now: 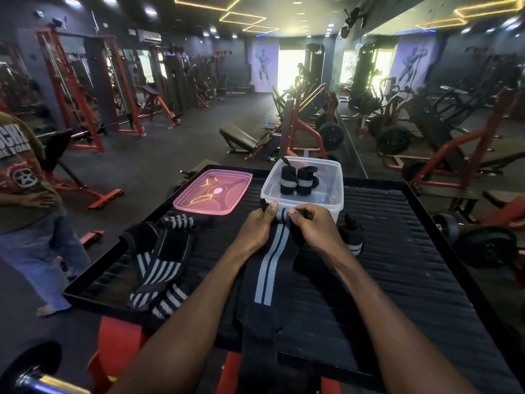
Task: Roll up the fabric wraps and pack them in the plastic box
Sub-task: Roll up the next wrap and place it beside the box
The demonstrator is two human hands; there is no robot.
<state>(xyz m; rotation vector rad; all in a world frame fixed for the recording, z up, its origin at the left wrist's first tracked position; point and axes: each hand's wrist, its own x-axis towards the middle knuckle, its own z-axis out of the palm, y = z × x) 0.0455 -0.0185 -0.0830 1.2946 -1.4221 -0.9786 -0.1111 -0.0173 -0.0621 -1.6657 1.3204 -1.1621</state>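
While both forearms are reaching up from the bottom of the frame, a long black wrap (267, 268) with two grey stripes is lying flat along the middle of the black ribbed counter (383, 251), its near end hanging over the lower edge. At its far end the left hand (260, 223) is pinching the fabric, with the thumb pointing up, and the right hand (314, 223) is clenching the same end from the other side, fingers curled over the beginning of a roll. Both hands are touching the wrap just in front of the plastic box (305, 191).

At the lower left of the counter, a pile of unrolled striped wraps (162, 263) is lying loosely, one over another. Just right of the right hand, one rolled wrap (352, 236) is sitting on the counter, near the box but outside it.

Beyond the hands, the clear plastic box is standing open at the centre of the frame, and two rolled wraps (298, 180) are standing upright inside it, side by side and touching. To the left of the box, the pink lid (213, 191) is lying flat on the counter, apart from the box.

At the left edge of the frame, another person (25, 200) is standing on the floor beside the counter.
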